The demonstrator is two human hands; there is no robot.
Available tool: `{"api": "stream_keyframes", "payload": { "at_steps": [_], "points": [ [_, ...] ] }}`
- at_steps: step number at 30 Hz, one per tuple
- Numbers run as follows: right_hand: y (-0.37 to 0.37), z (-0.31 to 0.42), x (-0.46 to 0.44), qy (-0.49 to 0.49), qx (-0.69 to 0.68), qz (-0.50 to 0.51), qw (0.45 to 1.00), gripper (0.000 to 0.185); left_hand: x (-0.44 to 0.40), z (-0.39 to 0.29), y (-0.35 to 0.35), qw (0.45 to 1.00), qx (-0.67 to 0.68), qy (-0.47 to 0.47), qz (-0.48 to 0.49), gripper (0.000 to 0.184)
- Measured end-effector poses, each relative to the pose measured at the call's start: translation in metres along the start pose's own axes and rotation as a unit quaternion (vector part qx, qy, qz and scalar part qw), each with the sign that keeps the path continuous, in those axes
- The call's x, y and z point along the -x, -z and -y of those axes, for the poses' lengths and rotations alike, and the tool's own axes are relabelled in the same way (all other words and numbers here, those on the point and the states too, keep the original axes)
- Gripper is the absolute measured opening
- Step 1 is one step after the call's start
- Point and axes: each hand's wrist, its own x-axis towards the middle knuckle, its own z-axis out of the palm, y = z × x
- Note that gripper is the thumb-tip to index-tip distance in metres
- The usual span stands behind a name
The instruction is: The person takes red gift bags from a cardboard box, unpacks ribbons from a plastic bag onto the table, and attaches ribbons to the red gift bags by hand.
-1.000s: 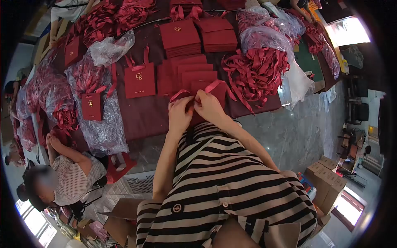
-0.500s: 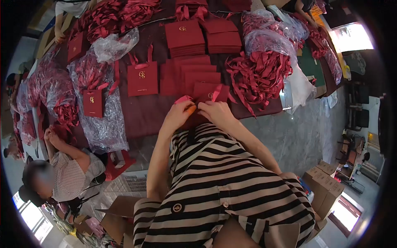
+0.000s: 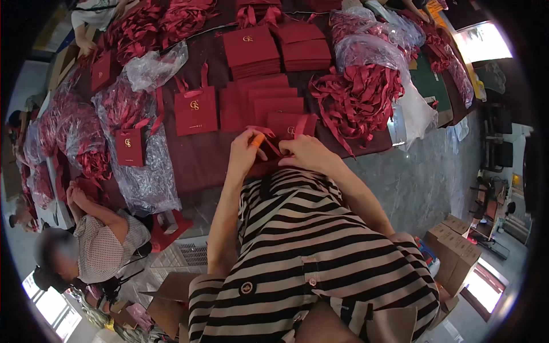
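Observation:
My left hand [image 3: 246, 150], with an orange wrap on one finger, is closed on a red ribbon [image 3: 273, 143] at the table's near edge. Facing it, my right hand [image 3: 307, 153] pinches the same ribbon. Just beyond my fingers lies a dark red paper bag [image 3: 290, 125] with a gold logo, partly hidden by my right hand. Overlapping flat red bags [image 3: 257, 91] fan out behind it. A red gift bag with ribbon handles [image 3: 196, 111] lies to the left. Farther back are two stacks of folded bags [image 3: 251, 48].
A large bundle of red ribbons [image 3: 366, 103] in clear plastic lies to the right. Plastic-wrapped bundles [image 3: 140, 171] cover the left side. A co-worker [image 3: 108, 240] sits at the left; another person's arm [image 3: 86, 43] reaches in at the back left. Cardboard boxes [image 3: 452, 251] stand on the floor.
My hands have moved slightly apart, and a stretch of ribbon now shows between them. The view has shifted a little.

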Motion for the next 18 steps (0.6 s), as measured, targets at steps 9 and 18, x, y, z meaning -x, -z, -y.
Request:
{"api": "stream_keyframes", "payload": {
  "at_steps": [9,18],
  "points": [
    [0.047,-0.014,0.028,0.005,-0.189,0.106,0.976,0.055,-0.021,0.035,0.002,0.958,0.197,-0.079,-0.193,0.012],
    [0.065,-0.063,0.083,0.010,-0.574,0.214,0.790,0.041,0.007,0.019,0.004,0.971,-0.050,-0.217,-0.083,0.050]
  ]
}}
